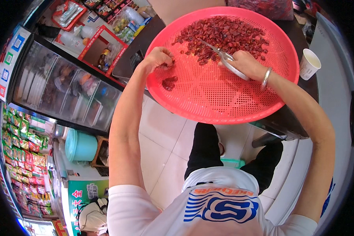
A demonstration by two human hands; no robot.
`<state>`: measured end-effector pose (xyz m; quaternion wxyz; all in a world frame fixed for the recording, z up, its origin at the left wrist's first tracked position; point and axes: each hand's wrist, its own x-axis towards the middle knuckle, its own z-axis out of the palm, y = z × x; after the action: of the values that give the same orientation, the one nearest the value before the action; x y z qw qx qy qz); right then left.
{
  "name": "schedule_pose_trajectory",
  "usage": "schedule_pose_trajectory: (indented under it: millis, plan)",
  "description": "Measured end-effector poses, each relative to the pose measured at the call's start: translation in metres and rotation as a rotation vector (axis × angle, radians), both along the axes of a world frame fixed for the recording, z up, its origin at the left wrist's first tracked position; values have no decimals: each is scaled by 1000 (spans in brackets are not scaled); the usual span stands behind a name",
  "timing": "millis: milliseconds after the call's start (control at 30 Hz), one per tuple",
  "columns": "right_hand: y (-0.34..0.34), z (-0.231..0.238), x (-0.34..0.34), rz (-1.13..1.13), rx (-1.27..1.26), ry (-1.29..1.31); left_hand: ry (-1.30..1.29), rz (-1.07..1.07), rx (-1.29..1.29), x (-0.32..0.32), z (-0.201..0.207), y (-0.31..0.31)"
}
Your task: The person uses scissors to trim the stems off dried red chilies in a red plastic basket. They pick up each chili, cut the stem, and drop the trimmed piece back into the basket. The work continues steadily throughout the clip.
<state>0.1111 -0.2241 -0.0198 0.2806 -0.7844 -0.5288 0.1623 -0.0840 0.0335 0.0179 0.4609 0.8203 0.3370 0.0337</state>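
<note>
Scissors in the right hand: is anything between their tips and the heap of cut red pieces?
Nothing visible. The scissors in the right hand point straight into the heap of red pieces on the red perforated tray. The left hand sits apart, near the tray's left rim.

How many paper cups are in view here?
1. The white paper cup stands on the dark counter, right of the red basket and clear of the right hand. Others may be hidden.

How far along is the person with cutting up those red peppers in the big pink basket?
Done: a large heap of cut red pieces fills the far half of the pink basket tray. In hand: the right hand holds scissors; the left hand closes on a piece. Left: a few uncut bits nearby.
</note>
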Motion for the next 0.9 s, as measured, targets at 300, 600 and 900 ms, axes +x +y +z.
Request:
schedule_pose_trajectory:
  millis: [300, 600, 900]
  plan:
    - [-3, -2, 3, -69, 105, 83, -576, 105, -560, 58, 12, -31]
    - [-2, 17, -10, -92, 154, 596, -771, 293, -629, 96, -15, -33]
    - [-2, 21, -8, -107, 69, 772, -897, 312, -780, 92, -14, -39]
